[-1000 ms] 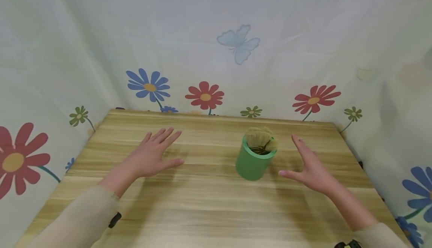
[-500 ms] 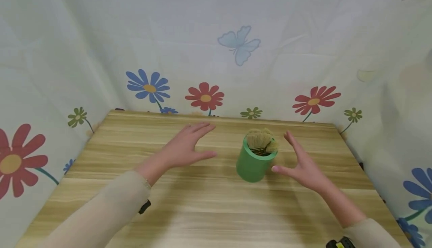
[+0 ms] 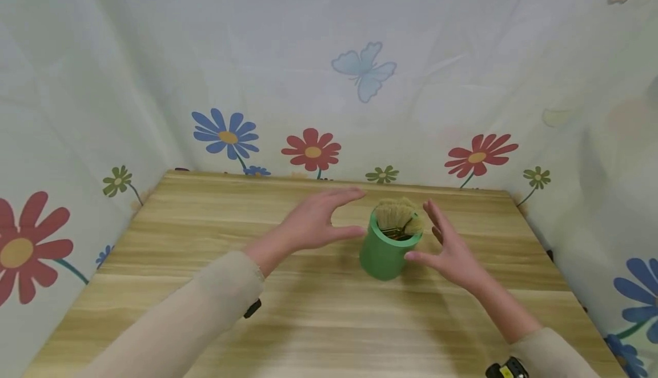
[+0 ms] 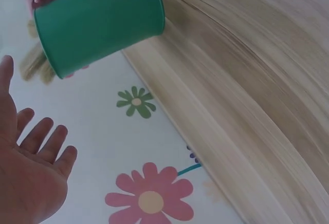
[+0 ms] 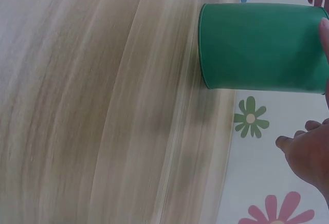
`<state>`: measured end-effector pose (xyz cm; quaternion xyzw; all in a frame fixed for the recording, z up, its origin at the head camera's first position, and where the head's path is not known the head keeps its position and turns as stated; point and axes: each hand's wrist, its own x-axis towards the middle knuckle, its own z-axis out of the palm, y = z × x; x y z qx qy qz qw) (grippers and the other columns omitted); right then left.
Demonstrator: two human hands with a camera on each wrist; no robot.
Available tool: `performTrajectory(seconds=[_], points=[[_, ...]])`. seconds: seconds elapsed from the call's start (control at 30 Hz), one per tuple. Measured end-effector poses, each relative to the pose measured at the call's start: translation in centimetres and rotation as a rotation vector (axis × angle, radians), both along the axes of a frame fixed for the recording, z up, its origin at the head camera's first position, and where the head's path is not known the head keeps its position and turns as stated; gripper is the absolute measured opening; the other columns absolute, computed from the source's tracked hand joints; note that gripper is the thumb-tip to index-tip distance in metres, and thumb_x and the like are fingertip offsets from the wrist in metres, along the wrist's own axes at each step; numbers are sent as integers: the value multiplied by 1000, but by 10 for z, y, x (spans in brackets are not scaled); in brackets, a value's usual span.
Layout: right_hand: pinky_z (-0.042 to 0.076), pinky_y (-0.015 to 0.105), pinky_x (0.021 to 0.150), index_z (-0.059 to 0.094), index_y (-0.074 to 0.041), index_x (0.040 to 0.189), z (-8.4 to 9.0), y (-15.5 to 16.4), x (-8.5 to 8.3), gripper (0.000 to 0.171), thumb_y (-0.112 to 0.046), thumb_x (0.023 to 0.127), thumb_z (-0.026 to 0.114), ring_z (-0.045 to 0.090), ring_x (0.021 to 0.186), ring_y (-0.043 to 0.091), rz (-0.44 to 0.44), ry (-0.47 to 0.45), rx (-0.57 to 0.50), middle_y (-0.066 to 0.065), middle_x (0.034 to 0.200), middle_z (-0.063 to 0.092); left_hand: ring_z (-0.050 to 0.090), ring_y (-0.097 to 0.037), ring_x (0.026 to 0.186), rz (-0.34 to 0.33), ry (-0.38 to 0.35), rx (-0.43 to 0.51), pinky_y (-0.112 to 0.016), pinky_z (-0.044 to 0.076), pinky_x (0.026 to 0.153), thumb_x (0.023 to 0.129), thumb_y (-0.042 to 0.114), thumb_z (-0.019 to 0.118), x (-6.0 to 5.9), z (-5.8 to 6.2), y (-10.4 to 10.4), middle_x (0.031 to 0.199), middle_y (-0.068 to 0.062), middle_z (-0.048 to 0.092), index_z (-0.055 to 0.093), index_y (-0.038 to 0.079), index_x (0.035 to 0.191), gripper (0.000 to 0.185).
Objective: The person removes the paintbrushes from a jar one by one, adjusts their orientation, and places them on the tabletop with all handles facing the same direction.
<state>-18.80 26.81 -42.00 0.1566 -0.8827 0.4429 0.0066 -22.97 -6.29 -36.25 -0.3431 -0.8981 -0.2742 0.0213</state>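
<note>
1. The desk is carrying one thing only, a green cup, and the cup is standing upright a little right of the middle, toward the far edge. Compared with one second ago it is staying in exactly the same place; nothing is moving it yet.

2. The left hand is making the biggest change. One second ago it was lying far to the left over the desk, and now it is coming close to the cup's left side. Its fingers are released and spread, the thumb is pointing toward the cup wall, and a small gap is showing between them. It is grasping nothing.

3. The right hand is travelling a shorter way, because it was already near. It is now standing just beside the cup's right side, palm turned inward, fingers straight and relaxed. Its thumb tip is looking very near to the wall; I cannot tell if it is really touching. It is also holding nothing.

4. In my judgement, the two hands are closing on the cup from both sides, so the work in hand is the approach to a two-handed hold, and the hold itself is not yet made.

5. The brushes are standing in the cup with pale bristles above the rim, leaning slightly right, unchanged.
</note>
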Motion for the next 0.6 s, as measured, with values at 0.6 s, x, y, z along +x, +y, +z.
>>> performTrajectory(seconds=[0.6], points=[[28, 68, 124, 15, -16, 172, -5, -17, -4, 110, -28, 91, 89, 29, 158, 46, 4, -59, -54, 20, 172, 28, 67, -17, 125, -51, -50, 137, -37, 56, 106, 88, 40, 89, -8, 2, 28, 142, 2, 70, 68, 19, 146, 65]])
